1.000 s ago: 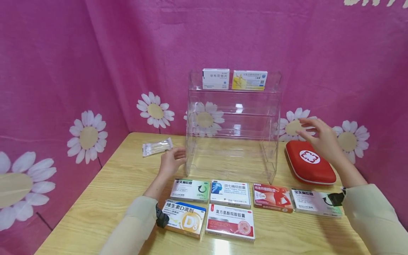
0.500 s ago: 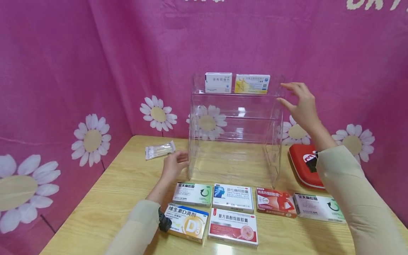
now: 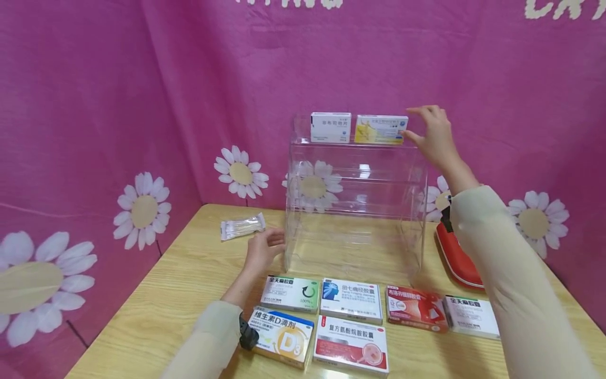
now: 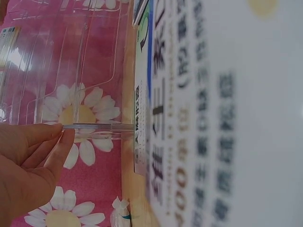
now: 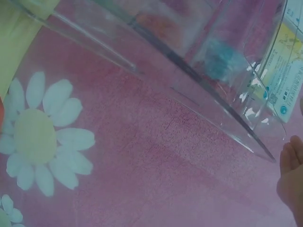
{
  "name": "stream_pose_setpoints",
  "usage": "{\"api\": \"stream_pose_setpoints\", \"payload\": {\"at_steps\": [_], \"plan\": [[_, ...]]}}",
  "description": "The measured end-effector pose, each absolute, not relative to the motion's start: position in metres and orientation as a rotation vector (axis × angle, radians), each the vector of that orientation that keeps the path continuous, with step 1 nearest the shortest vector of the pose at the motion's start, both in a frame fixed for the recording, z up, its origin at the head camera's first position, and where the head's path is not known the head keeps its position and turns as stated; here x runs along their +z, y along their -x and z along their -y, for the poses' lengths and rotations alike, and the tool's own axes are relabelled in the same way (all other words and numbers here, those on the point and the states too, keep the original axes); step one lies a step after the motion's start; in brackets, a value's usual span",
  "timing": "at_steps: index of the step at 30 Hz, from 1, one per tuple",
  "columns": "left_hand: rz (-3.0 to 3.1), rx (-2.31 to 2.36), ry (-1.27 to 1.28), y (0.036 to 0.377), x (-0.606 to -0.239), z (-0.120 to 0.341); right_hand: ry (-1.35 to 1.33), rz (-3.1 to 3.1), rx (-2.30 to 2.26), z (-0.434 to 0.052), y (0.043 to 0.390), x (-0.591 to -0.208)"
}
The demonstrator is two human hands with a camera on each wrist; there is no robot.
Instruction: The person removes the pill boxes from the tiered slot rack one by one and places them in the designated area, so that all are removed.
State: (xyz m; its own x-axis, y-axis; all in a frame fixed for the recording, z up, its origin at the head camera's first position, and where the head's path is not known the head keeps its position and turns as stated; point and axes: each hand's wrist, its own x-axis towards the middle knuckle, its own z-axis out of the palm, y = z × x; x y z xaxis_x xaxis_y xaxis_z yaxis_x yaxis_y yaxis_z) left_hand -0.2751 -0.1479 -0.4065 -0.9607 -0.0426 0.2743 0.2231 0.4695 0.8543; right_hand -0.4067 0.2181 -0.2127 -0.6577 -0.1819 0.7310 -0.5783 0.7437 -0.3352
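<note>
A clear acrylic display rack [image 3: 355, 242] stands on the table in the head view. On its top tier are a white medicine box [image 3: 331, 128] and a yellow-and-white medicine box [image 3: 381, 129]. With thumb and fingertips, my left hand [image 3: 264, 248] pinches the rack's left side panel near its front edge, which the left wrist view shows close up. My right hand [image 3: 436, 136] is raised at the top right of the rack. Its thumb and index finger are spread apart at the right end of the yellow-and-white box; contact is hard to tell.
Several medicine boxes lie in front of the rack, among them a vitamin D box [image 3: 281, 336], a red box [image 3: 416, 309] and a white-and-red box [image 3: 351, 345]. Cotton swabs [image 3: 242, 226] lie left. A red first-aid case [image 3: 459, 258] sits right, partly behind the right sleeve.
My right hand has moved up and left, from above the red case to the end of the yellow-and-white box. The left hand stays at the rack's side. The head view has shifted slightly.
</note>
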Motion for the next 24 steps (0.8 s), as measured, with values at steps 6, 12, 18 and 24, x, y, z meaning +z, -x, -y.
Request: {"api": "stream_pose_setpoints", "payload": {"at_steps": [6,12,18,24], "plan": [[2.487,-1.487,0.093,0.274,-0.404,0.145,-0.55,2.346,0.633,-0.211,0.418,-0.209],[2.482,-1.479,0.109,0.273,-0.403,0.144,-0.512,2.377,0.58,-0.207,0.422,-0.207],[2.49,-1.46,0.101,0.274,-0.404,0.144,-0.467,2.364,0.495,-0.202,0.423,-0.207],[2.494,-1.444,0.108,0.272,-0.405,0.145,-0.432,2.326,0.487,-0.195,0.419,-0.211]]}}
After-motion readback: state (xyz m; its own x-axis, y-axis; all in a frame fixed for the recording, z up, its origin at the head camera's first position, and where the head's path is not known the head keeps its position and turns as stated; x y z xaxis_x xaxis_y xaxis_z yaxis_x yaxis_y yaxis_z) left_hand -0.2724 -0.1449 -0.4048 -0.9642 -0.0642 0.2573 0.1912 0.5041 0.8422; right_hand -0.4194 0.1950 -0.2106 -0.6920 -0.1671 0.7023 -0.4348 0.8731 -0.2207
